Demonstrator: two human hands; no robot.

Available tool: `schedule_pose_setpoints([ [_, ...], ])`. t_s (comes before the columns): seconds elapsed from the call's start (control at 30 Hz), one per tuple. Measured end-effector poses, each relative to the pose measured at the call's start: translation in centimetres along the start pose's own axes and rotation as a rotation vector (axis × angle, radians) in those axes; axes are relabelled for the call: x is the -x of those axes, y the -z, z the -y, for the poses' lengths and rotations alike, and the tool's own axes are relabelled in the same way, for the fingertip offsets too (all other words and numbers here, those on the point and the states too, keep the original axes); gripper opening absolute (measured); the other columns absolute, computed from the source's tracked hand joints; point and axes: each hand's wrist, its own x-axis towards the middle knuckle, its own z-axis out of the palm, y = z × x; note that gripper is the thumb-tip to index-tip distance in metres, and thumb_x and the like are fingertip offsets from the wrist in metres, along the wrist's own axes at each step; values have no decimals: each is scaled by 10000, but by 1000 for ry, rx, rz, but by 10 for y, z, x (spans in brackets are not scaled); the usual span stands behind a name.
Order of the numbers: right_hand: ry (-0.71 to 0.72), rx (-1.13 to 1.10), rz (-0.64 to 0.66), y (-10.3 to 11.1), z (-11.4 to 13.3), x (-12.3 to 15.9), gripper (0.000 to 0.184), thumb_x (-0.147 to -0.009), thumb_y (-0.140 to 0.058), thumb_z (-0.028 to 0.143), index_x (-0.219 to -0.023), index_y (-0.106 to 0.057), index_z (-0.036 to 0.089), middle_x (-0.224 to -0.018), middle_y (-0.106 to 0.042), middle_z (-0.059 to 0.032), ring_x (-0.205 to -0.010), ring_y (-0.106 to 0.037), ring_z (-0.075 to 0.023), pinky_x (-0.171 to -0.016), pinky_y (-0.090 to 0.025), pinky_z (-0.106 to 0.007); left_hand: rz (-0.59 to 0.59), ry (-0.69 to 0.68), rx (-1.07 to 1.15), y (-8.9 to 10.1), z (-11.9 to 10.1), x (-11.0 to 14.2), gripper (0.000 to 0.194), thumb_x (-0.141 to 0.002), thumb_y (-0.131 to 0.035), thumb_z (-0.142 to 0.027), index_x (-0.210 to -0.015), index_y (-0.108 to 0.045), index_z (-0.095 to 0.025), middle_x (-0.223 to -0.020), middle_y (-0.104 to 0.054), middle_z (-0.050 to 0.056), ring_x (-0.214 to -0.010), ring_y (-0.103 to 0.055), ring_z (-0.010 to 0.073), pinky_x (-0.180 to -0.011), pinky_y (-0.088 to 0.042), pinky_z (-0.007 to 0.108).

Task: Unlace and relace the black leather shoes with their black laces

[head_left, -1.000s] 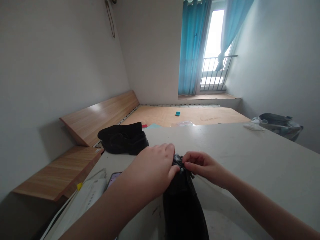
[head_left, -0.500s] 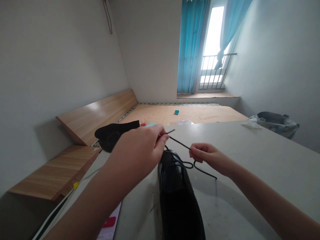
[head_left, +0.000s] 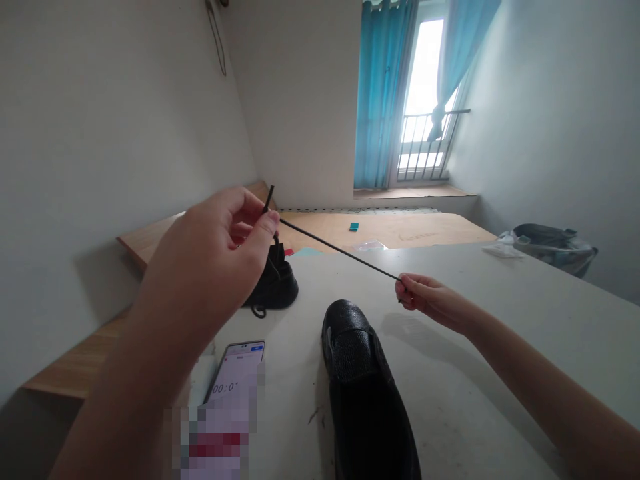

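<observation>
A thin black shoelace (head_left: 340, 250) stretches slantwise between my two hands. My left hand (head_left: 225, 233), raised at the left, pinches it near one end, and a short tip sticks up past the thumb. Lower and to the right, my right hand (head_left: 425, 299) has closed its fingers on the other part of the lace. Below the lace a black leather shoe (head_left: 353, 353) lies on the white table, toe pointing away from me. Another black shoe (head_left: 280, 287) stands behind my left hand and is partly hidden by it; a bit of lace loops out beside it.
A phone (head_left: 237, 373) with a lit timer screen lies on the white table (head_left: 475, 373), left of the near shoe. Beyond is a wooden board (head_left: 320, 223) with a small teal item (head_left: 354, 227). A grey-blue bag (head_left: 555, 247) stands past the table's right edge.
My left hand has moved up and left, drawing the lace away from the near shoe. My right hand has shifted slightly right. The phone and far shoe show more now.
</observation>
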Motion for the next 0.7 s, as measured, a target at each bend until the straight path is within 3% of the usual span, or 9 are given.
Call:
schedule_pose_setpoints([
  [0.17,-41,-116,-32,3,-6,-3,307,-830,-676,473,-834,-628,170,-739,-548,-7,-624,-447,-94,-550,-387,-214,105,47,722,-10,6,-9,192,-894,-526,-271,-751,-590,-160,-780,-718,17,-689,-671,136,-604,-490,211],
  [0.3,-51,-231,-180,18,-14,-10,244,-788,-735,407,-832,-639,187,-679,-539,19,-581,-472,-74,-527,-432,-180,58,57,979,-9,9,-13,217,-919,-460,-174,-727,-560,-159,-577,-603,-24,-603,-676,138,-630,-552,243],
  [0.4,-56,-302,-302,34,-20,-16,171,-812,-713,339,-837,-630,191,-632,-526,36,-522,-471,-62,-471,-431,-161,169,46,1049,-4,10,-13,238,-948,-419,-157,-750,-551,-167,-481,-384,-86,-401,-493,66,-502,-501,194],
  [0.5,-60,-342,-399,44,-25,-18,107,-900,-608,270,-894,-617,164,-654,-556,38,-509,-497,-63,-454,-441,-169,238,63,1039,-4,10,-11,220,-942,-453,-180,-758,-573,-178,-506,-302,-85,-385,-306,49,-403,-387,158],
  [0.6,-46,-365,-480,47,-27,-19,50,-908,-582,192,-901,-622,164,-712,-630,20,-540,-558,-76,-475,-481,-184,216,23,982,-7,12,-11,201,-911,-512,-222,-742,-618,-194,-514,-293,-67,-419,-289,70,-384,-300,164],
  [0.7,-28,-390,-533,46,-26,-18,89,-873,-604,138,-841,-648,209,-823,-719,-4,-584,-615,-84,-498,-517,-178,145,-36,857,-9,14,-11,220,-889,-550,-270,-715,-672,-213,-556,-444,-30,-501,-418,96,-466,-357,204],
])
